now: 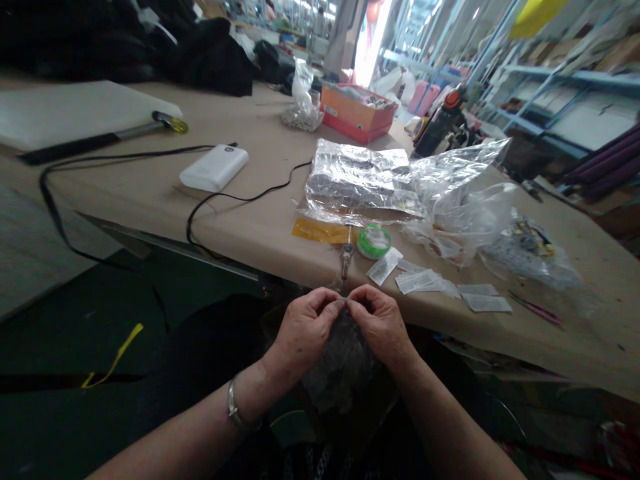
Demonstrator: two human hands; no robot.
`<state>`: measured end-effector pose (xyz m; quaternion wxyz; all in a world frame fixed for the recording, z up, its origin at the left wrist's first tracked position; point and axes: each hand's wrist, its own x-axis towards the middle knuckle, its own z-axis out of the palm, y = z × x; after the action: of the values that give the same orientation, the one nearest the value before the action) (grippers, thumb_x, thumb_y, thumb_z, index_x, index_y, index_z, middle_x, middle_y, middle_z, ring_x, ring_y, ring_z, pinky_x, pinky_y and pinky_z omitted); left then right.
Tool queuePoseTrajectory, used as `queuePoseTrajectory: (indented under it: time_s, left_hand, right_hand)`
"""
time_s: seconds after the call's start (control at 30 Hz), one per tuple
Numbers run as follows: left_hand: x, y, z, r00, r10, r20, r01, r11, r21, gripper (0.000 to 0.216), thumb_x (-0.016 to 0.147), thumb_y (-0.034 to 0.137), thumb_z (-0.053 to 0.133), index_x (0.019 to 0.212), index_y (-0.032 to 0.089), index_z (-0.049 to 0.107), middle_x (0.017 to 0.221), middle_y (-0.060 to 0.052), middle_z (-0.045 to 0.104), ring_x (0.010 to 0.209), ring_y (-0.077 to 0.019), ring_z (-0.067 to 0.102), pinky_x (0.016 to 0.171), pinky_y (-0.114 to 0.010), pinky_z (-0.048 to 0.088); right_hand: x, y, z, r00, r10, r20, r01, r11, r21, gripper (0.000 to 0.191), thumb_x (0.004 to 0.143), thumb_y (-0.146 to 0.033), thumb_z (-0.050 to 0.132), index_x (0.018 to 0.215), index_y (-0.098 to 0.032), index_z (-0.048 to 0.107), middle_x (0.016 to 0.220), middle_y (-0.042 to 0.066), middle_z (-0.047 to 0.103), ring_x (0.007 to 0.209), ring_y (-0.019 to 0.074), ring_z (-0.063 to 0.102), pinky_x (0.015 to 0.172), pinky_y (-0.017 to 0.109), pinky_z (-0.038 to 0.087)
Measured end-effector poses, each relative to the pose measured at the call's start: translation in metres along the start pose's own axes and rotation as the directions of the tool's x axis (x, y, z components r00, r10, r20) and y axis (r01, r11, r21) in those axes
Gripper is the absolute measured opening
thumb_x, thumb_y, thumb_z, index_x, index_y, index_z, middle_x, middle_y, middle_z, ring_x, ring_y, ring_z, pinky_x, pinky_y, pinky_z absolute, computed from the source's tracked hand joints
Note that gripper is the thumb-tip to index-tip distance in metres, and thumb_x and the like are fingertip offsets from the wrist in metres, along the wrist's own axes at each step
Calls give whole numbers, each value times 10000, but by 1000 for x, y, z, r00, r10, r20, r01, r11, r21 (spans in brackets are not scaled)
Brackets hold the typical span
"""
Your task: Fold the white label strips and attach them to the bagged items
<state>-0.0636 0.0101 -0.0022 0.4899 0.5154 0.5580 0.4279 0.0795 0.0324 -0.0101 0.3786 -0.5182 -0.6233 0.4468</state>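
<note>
My left hand (305, 327) and my right hand (381, 321) meet fingertip to fingertip just in front of the table edge. Both pinch something small and pale between thumb and forefinger, too tiny to make out. Beneath them hangs a crumpled clear plastic bag (343, 370). Just beyond the fingers, a small metal tool (346, 253) lies at the table's edge. Beside it sits a round green-rimmed container (374, 241) with whitish contents. An amber tape strip (320, 231) lies behind, and several white printed labels (420, 280) spread to the right.
Silvery plastic packets (360, 177) and clear bags (455, 220) cover the table (270, 233) beyond. Farther back stand a red-orange box (357, 113) and a knotted bag (303, 107). Leftward lie a white power bank (215, 167), a black cable (250, 198) and a hammer (120, 135). Pink-handled tweezers (537, 309) lie right.
</note>
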Motion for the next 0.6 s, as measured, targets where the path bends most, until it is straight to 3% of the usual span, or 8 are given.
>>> queuePoseTrajectory:
  time_s: [0.23,0.6]
  left_hand:
    - [8,4,-3,989,142,-44,-133,977,164,172,815,242,505,724,169,631,663,14,623,625,-111,547,603,-197,405]
    - [13,1,-3,982,174,-80,-158,972,175,168,806,263,521,722,175,637,645,18,627,601,-109,541,602,-198,412]
  right_hand:
    - [4,-1,2,996,-82,-31,80,995,-66,113,774,-258,546,718,-170,587,626,-32,544,586,105,483,576,210,405]
    - [7,1,4,981,-180,-74,167,974,-155,95,796,-231,518,741,-180,576,631,-25,559,597,112,515,586,221,412]
